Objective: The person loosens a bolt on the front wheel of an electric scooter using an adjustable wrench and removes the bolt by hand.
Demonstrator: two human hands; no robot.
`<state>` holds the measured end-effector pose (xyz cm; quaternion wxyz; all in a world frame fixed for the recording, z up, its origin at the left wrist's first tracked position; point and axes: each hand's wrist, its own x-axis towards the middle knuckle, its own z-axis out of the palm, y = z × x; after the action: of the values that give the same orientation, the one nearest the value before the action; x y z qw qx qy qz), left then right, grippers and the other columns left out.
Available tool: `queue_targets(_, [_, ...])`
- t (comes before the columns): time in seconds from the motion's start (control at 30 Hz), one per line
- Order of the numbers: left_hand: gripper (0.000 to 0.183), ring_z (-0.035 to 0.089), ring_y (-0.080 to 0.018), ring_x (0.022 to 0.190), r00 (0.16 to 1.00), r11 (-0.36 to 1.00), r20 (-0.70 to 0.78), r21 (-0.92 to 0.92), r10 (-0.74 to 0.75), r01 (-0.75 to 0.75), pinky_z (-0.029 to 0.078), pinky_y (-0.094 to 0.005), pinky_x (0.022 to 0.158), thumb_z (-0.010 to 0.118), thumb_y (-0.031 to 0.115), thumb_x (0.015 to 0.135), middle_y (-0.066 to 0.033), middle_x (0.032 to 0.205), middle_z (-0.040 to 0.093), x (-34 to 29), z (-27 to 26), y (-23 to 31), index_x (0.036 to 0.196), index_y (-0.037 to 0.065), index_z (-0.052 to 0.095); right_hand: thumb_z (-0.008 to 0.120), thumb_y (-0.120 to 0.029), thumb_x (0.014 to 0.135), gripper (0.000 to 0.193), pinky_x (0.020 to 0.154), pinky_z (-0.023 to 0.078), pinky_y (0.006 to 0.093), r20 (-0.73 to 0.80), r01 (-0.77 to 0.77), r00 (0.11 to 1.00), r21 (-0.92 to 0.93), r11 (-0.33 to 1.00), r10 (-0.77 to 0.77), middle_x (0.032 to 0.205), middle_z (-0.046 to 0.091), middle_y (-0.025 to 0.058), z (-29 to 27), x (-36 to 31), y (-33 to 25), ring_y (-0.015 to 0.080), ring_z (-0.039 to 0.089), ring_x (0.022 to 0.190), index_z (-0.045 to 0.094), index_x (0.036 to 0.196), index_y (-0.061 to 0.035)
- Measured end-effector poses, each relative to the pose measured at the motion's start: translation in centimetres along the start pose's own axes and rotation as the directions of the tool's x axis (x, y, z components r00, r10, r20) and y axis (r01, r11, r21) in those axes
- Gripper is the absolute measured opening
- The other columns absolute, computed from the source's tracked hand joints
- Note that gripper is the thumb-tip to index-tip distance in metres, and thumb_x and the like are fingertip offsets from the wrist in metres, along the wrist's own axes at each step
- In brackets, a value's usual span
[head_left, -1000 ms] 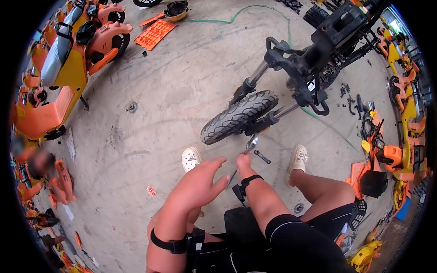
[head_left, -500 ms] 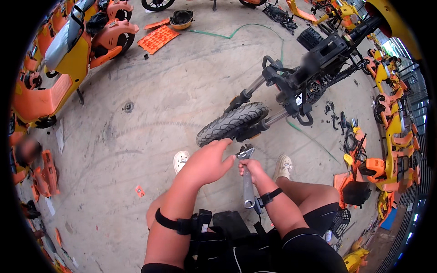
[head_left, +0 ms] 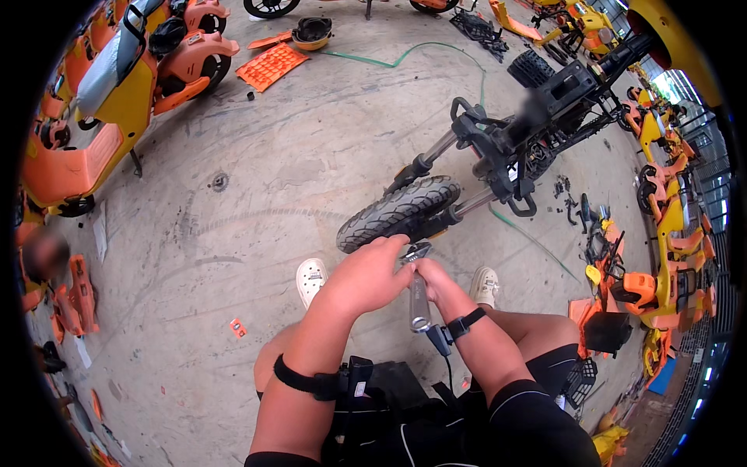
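A bare, scuffed concrete floor [head_left: 257, 156] spread beneath the person, strewn with scooter parts. Just short of the wheel, between the person's knees and above the floor, was a silver wrench [head_left: 419, 305], its head away from the person and its handle end toward them. The right hand [head_left: 436, 282] was wrapped around the wrench just below the head, which probably kept it steady while leaving the head exposed to the other hand. The left hand [head_left: 372, 272] reached across from the side, its fingers by the head and its thumb near the neck; whether it pinched the metal could not be told, though such a placing would suit handling the head.

Directly beyond stood the treaded front wheel [head_left: 401, 210], slung in the fork of a stripped black scooter frame [head_left: 486, 148]. Pale shoes [head_left: 311, 280] were planted wide, likely for balance in a low seat. Farther out, yellow-and-orange scooters [head_left: 117, 117] lined the left, and loose parts [head_left: 603, 241] lay heaped on the right, perhaps pushed aside for working room.

One second earlier, the wrench's head had been up by the wheel's axle, with the left hand well apart; now the wrench was drawn back and both hands met around it.
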<state>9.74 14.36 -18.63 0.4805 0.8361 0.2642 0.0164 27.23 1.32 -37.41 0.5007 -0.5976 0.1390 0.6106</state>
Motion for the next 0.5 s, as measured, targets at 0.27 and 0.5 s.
queue_targets(0.27, [0.052, 0.063, -0.0371, 0.121, 1.0, 1.0, -0.01, -0.004, 0.003, -0.003, 0.052, -0.0429, 0.1, 0.065, 0.03, 0.095, -0.0234, 0.132, 0.062, 0.7, -0.3, -0.3, 0.139, 0.003, 0.056, 0.046, -0.003, 0.098, 0.014, 0.061, 0.057, 0.0374, -0.035, 0.058, 0.998, 0.034, 0.998, -0.057, 0.077, 0.059, 0.0121, 2.6, 0.2, 0.5, 0.0214, 0.059, 0.062, 0.056, 0.097, 0.0065])
queue_targets(0.5, [0.052, 0.064, -0.037, 0.12, 1.0, 1.0, -0.017, 0.022, 0.005, -0.005, 0.051, -0.0428, 0.1, 0.065, 0.03, 0.095, -0.0237, 0.131, 0.063, 1.5, 0.0, -0.2, 0.139, 0.003, 0.056, 0.05, -0.005, 0.098, 0.017, 0.054, 0.056, 0.0375, -0.037, 0.132, 0.99, -0.102, 0.986, -0.136, 0.08, 0.063, 0.0131, 2.7, 2.3, 2.3, 0.0212, 0.062, 0.06, 0.057, 0.085, 0.0044])
